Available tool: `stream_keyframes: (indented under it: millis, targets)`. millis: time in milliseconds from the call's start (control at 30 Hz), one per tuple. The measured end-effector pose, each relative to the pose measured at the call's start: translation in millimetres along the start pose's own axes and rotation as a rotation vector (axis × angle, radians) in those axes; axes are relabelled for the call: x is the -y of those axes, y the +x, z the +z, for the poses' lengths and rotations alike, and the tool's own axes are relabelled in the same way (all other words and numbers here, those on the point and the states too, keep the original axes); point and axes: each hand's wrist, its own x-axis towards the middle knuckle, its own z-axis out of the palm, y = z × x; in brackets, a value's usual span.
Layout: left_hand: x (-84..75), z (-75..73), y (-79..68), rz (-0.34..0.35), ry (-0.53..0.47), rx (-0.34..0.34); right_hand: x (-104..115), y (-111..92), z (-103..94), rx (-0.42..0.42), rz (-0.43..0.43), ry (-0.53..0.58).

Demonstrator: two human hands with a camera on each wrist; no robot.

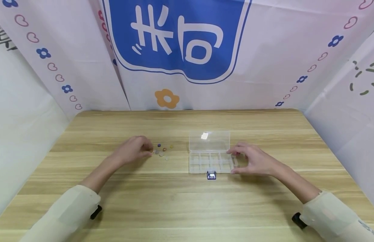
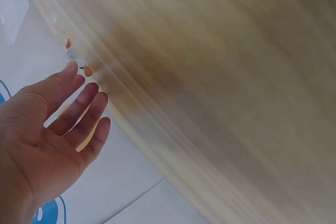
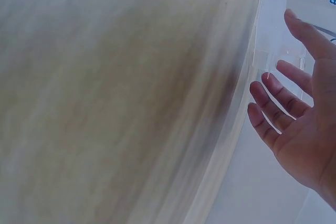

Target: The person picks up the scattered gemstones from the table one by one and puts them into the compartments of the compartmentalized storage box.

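Spreading beneath everything, the tabletop looks flat and smooth, so anything small that gets flicked could skid well away. The clear box sits right of the pieces and is probably light enough to slide at a nudge. The right hand spans its right end, fingers spread and relaxed rather than clamped; I can't tell how firmly they touch, but a careless push there might shift it. The left hand lies beside the pieces, fingers loosely bent, nothing plainly held. Behind the box its lid is tipped back, and could flop forward if a right fingertip caught it. The blue latch juts out in front, apt to snag. The pieces, tiny and loosely strewn just past the left fingertips, worry me most: a clumsy pinch could scatter them.
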Motion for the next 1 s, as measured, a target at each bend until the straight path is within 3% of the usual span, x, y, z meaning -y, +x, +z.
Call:
stream_keyframes:
  millis: [400, 1000]
  targets:
    - [3.1, 2.4, 3.8, -0.009, -0.060, -0.005, -0.4, 0.7, 1.3, -0.023, 0.011, 0.026]
    - [6.0, 3.5, 8.2, -0.022, -0.071, 0.000, -4.2, 4.1, 2.3, -0.004, 0.035, 0.052]
